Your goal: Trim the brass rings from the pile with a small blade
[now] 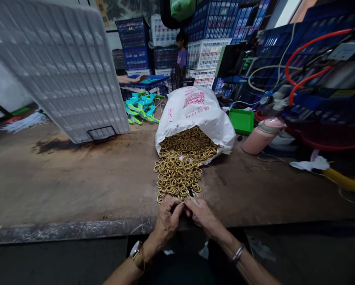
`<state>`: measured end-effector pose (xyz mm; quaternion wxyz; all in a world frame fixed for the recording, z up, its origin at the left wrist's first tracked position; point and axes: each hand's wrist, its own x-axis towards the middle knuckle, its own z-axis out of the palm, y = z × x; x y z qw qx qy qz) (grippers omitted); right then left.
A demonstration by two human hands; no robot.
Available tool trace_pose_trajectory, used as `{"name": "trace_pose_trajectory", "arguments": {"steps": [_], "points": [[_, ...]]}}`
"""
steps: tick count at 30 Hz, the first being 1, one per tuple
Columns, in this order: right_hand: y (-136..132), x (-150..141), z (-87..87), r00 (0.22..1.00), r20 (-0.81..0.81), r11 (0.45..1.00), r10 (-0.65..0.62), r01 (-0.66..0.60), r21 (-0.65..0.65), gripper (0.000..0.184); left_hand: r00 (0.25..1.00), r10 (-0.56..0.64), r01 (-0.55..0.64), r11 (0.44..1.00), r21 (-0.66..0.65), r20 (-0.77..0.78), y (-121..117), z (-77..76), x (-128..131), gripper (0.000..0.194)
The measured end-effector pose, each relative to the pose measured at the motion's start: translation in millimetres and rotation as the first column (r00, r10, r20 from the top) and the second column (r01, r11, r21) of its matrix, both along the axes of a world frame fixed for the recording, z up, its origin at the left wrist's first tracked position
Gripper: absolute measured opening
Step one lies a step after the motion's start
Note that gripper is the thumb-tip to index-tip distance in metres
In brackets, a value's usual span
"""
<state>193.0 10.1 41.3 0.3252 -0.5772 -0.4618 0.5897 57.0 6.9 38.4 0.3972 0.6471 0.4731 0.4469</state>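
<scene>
A white sack (195, 107) with red print lies on its side, its mouth facing me. Gold-coloured rings (177, 172) spill from it in a heap on the tabletop. At the near end of that heap my left hand (167, 217) is closed in a pinch; what sits between its fingertips is too small and covered to make out. My right hand (201, 215) meets it fingertip to fingertip, closed around a small knife-like tool (192, 196) with a dark, narrow end pointing away from me.
A ribbed translucent panel (73, 75) stands in a black wire holder at left. Blue and green plastic parts (142, 107) lie behind it. To the right are a green tray (241, 122), a pink bottle (262, 136) and orange hoses (302, 47). Crates and another person (182, 57) are behind.
</scene>
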Motion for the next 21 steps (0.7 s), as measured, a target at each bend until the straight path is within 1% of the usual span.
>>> {"name": "trace_pose_trajectory", "arguments": {"steps": [2, 5, 6, 8, 10, 12, 14, 16, 18, 19, 21], "points": [[1, -1, -0.1, 0.999, 0.033, 0.998, -0.031, 0.029, 0.059, 0.032, 0.994, -0.042, 0.053, 0.992, -0.113, 0.100, -2, 3.2, 0, 0.018], [3, -2, 1.6, 0.995, 0.093, 0.989, -0.048, 0.034, 0.147, 0.027, 0.963, -0.063, 0.135, 0.954, -0.268, 0.261, -5, 8.5, -1, 0.019], [3, -2, 2.1, 0.993, 0.109, 0.985, -0.046, 0.027, 0.169, 0.026, 0.952, -0.058, 0.160, 0.930, -0.331, 0.299, -6, 9.7, -1, 0.019], [3, -3, 2.2, 0.989, 0.145, 0.979, -0.035, 0.005, 0.203, 0.025, 0.933, -0.044, 0.218, 0.859, -0.464, 0.357, -8, 10.5, -3, 0.022], [2, -4, 1.2, 0.983, 0.183, 0.972, -0.024, -0.020, 0.233, 0.024, 0.917, -0.036, 0.268, 0.794, -0.546, 0.398, -10, 9.9, -5, 0.027], [2, -5, 0.2, 0.979, 0.204, 0.966, -0.007, -0.045, 0.253, 0.023, 0.893, -0.031, 0.310, 0.765, -0.564, 0.449, -11, 9.1, -6, 0.031], [2, -5, 0.0, 0.979, 0.204, 0.967, 0.013, -0.065, 0.247, 0.023, 0.864, -0.015, 0.339, 0.756, -0.559, 0.503, -13, 8.8, -8, 0.032], [2, -3, 0.5, 0.970, 0.245, 0.967, -0.004, -0.059, 0.249, 0.024, 0.841, 0.010, 0.346, 0.759, -0.552, 0.541, -14, 9.1, -8, 0.033], [1, -1, 0.9, 0.937, 0.347, 0.952, -0.034, -0.076, 0.298, 0.024, 0.832, 0.034, 0.331, 0.771, -0.544, 0.554, -14, 9.7, -9, 0.033], [0, -1, 0.9, 0.914, 0.405, 0.938, -0.033, -0.111, 0.328, 0.023, 0.835, 0.044, 0.318, 0.775, -0.547, 0.548, -14, 10.1, -9, 0.033], [-3, -1, 0.4, 0.863, 0.506, 0.907, 0.011, -0.221, 0.358, 0.019, 0.852, 0.062, 0.284, 0.780, -0.558, 0.520, -14, 10.7, -9, 0.032]]}}
